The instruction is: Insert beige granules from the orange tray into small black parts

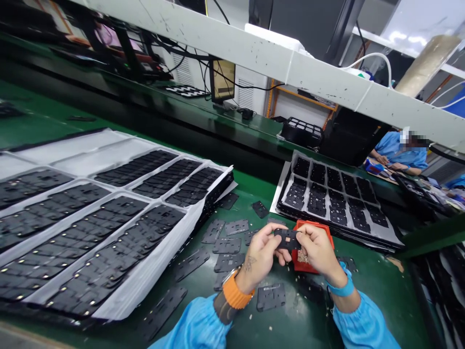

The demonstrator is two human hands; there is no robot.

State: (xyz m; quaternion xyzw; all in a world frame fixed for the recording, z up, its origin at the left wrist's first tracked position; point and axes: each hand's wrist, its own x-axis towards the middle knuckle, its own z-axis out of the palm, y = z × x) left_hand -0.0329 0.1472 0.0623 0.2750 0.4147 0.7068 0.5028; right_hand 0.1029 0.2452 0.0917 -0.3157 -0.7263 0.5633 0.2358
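Note:
Both hands hold one flat black plastic plate (pixel 284 240) with square cutouts, level above the green bench. Fingers of my left hand (pixel 262 248) grip its left end. At the right end, my right hand (pixel 317 248) pinches it between thumb and fingers. Just behind and below the hands is a red bin (pixel 330 230) holding many small beige pieces (pixel 302 257). Loose black plates of the same sort lie around, such as one plate (pixel 271 296) in front of the hands and another plate (pixel 227 245) to the left.
A large white-lined tray (pixel 119 193) full of black plates fills the left side. Another stacked tray (pixel 336 194) stands behind on the right. A pale metal beam (pixel 269 60) crosses overhead. Another person in blue (pixel 392 152) sits at the far right. Small beige bits dot the bench (pixel 269 334).

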